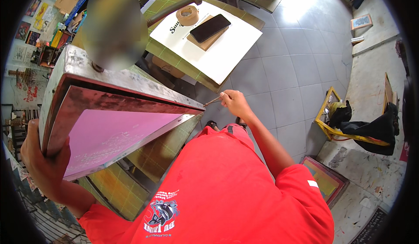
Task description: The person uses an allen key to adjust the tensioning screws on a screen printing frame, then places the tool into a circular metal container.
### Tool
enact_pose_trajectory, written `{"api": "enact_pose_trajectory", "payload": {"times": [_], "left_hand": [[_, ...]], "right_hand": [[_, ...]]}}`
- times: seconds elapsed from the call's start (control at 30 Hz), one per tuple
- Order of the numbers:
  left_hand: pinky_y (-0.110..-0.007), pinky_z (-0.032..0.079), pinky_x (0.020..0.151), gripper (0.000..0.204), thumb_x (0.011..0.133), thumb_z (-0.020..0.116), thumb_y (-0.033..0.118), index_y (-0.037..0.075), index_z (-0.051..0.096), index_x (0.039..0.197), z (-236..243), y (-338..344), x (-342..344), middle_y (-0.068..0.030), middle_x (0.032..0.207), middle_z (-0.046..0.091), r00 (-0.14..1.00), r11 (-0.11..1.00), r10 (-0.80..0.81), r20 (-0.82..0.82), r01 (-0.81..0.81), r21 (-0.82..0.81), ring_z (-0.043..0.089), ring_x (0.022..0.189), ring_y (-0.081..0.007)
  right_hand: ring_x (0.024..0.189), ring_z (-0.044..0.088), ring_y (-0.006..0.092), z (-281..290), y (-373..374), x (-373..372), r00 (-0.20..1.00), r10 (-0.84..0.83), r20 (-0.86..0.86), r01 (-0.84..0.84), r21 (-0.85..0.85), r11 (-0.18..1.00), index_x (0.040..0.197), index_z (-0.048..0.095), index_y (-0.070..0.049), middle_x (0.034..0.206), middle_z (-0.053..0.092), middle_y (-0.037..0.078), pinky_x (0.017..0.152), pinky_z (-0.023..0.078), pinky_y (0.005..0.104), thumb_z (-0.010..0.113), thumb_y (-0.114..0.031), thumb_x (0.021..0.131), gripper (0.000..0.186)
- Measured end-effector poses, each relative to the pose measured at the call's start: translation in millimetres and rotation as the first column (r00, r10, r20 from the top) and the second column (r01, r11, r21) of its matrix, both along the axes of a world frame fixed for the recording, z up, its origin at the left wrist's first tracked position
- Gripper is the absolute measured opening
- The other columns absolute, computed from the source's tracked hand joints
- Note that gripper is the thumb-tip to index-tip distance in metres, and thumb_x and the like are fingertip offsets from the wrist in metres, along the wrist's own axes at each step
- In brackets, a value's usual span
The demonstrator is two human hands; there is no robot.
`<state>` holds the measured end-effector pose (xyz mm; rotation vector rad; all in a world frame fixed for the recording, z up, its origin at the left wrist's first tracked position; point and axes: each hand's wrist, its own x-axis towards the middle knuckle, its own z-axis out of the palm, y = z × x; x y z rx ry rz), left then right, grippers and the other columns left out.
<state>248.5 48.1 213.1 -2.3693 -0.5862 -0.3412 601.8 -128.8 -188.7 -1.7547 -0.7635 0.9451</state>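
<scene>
A screen printing frame (126,84) with pink mesh (115,132) is tilted up at the left, its metal bars scuffed and stained. My left hand (46,156) grips the frame's near-left edge, thumb over the inner side and fingers behind. At the far right corner of the frame, my right hand (235,103) pinches a thin rod-like tool (212,100). Its tip touches or nearly touches the bar end; the exact contact is too small to tell. Faint pale markings show on the mesh.
Beyond the frame, a green board table (205,84) carries a white sheet (235,47), a tape roll (187,15) and a black phone (210,28). A metal arm (174,8) reaches over it. A yellow frame (325,126) with dark cloth stands right. A blurred patch hides part of the far left.
</scene>
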Motion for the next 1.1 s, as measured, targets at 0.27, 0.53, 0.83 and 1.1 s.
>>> {"api": "enact_pose_trajectory", "payload": {"times": [0.27,0.53,0.83,1.1], "left_hand": [[-0.042,0.043,0.084,0.068,0.068,0.076,0.018,-0.003,0.048,0.126,0.8,-10.1,-6.2,-0.0201,0.113,0.060,1.000,0.997,0.015,0.002,-0.014,-0.079,0.057,0.099,-0.0375],[-0.041,0.044,0.084,0.065,0.065,0.072,0.016,-0.003,0.050,0.123,1.4,-22.0,7.7,-0.0170,0.109,0.063,1.000,0.996,-0.001,0.025,0.003,-0.088,0.059,0.093,-0.0360],[-0.040,0.045,0.086,0.066,0.063,0.073,0.013,-0.003,0.051,0.123,2.0,-21.6,-5.0,-0.0177,0.109,0.063,0.998,0.991,0.052,0.035,-0.048,-0.124,0.060,0.096,-0.0350],[-0.041,0.046,0.083,0.067,0.062,0.072,0.010,-0.005,0.049,0.123,3.3,-22.2,0.7,-0.0187,0.104,0.063,0.999,0.991,0.023,0.024,-0.020,-0.135,0.061,0.093,-0.0363]], "right_hand": [[0.049,0.046,0.0222,24.9,9.9,16.2,0.972,0.204,0.115,-0.176,-0.211,0.961,0.072,0.059,0.004,0.053,0.047,0.014,0.051,0.039,0.0367,0.052,-0.028,0.092,0.038],[0.056,0.051,0.0125,13.1,3.9,5.1,0.995,0.054,0.083,-0.055,0.014,0.998,0.089,0.059,0.003,0.065,0.059,0.011,0.053,0.041,0.0304,0.058,-0.013,0.087,0.016],[0.055,0.053,0.0169,7.0,2.1,16.8,0.972,0.218,0.085,-0.212,-0.079,0.974,0.080,0.058,0.002,0.059,0.057,0.012,0.054,0.041,0.0327,0.052,-0.021,0.091,0.027],[0.051,0.046,0.0212,2.2,5.5,20.8,0.958,0.262,0.114,-0.258,-0.051,0.965,0.068,0.053,0.004,0.054,0.050,0.012,0.054,0.039,0.0378,0.045,-0.033,0.093,0.045]]}}
